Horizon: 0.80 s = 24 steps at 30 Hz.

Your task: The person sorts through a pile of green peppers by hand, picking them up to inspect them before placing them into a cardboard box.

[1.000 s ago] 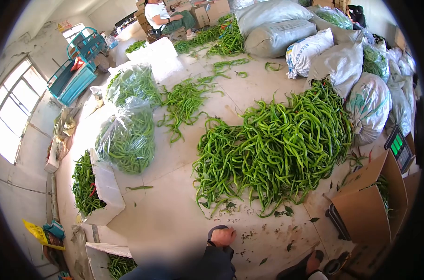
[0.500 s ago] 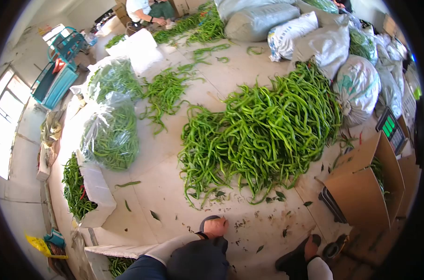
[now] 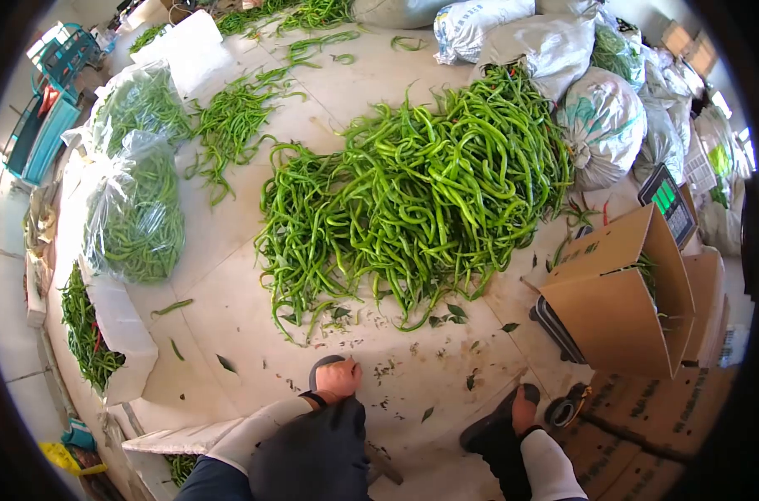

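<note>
My left hand [image 3: 337,377], with a black band at the wrist, hangs past my dark-clothed knee, above a dark shoe. It looks compact, and its fingers are not clear enough to read. My right hand [image 3: 525,407] rests low by my other dark shoe [image 3: 482,432], its fingers mostly hidden. No object shows in either hand. In front of both lies a large heap of long green chili peppers [image 3: 429,192] on the pale floor. Loose leaves and scraps [image 3: 388,367] are scattered between the heap and my hands.
An open cardboard box [image 3: 605,292] stands right, near a scale display [image 3: 667,200]. Filled sacks [image 3: 601,125] line the back right. Bagged peppers [image 3: 137,225] and a white foam box [image 3: 129,334] stand left. A tape roll [image 3: 561,411] lies near flat cardboard [image 3: 655,409].
My view has turned right and down, so the scene sits further left and higher. The person at the back has mostly left the frame. My hands keep about the same pose.
</note>
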Each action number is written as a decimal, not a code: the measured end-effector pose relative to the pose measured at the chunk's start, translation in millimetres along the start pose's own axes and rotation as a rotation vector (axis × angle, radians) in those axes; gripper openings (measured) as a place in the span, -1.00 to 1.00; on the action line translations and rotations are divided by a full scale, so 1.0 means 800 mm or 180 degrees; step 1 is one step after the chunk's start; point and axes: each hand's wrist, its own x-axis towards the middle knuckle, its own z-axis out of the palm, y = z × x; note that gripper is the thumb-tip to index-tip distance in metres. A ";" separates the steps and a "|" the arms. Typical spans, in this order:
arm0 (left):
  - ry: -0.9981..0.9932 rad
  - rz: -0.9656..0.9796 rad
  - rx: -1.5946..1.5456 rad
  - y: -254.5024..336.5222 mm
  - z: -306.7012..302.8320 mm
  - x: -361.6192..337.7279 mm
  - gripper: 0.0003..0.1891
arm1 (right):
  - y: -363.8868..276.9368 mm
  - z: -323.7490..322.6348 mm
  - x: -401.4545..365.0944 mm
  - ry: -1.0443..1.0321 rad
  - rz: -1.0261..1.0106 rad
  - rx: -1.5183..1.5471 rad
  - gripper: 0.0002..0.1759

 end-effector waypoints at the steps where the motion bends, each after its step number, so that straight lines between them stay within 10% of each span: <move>1: 0.0040 0.0035 -0.0027 -0.001 0.001 0.000 -0.75 | 0.007 0.007 0.009 -0.0006 -0.0045 -0.0108 0.00; 24: -0.0151 -0.0173 -0.0799 -0.020 -0.016 -0.002 -0.76 | 0.000 0.012 0.035 -0.0156 0.0108 -0.0304 0.02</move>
